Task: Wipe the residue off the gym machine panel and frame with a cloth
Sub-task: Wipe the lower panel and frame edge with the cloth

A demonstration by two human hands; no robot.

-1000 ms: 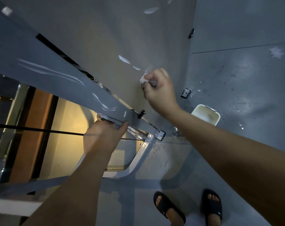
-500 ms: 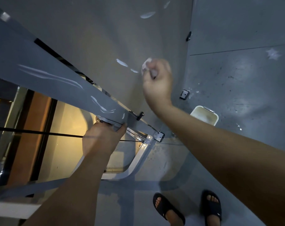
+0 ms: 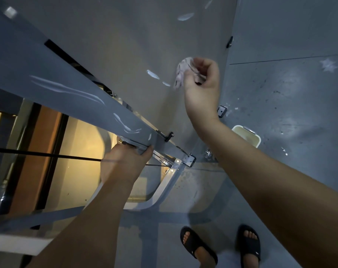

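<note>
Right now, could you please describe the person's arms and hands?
The left forearm and right forearm are bare, no sleeves in view. The left hand and right hand wear no gloves; no watch or bracelet shows at either wrist.

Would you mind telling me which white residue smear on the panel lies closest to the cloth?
The small short smear just left of the cloth; the longer smear sits farther left, and the top smear lies well above.

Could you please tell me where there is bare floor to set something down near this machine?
Bare floor lies right of the white tub, up to the seam line, and between the sandals and the curved base tube. Crowded: the frame corner that the left hand grips, with bracket, knob and cable.
</note>
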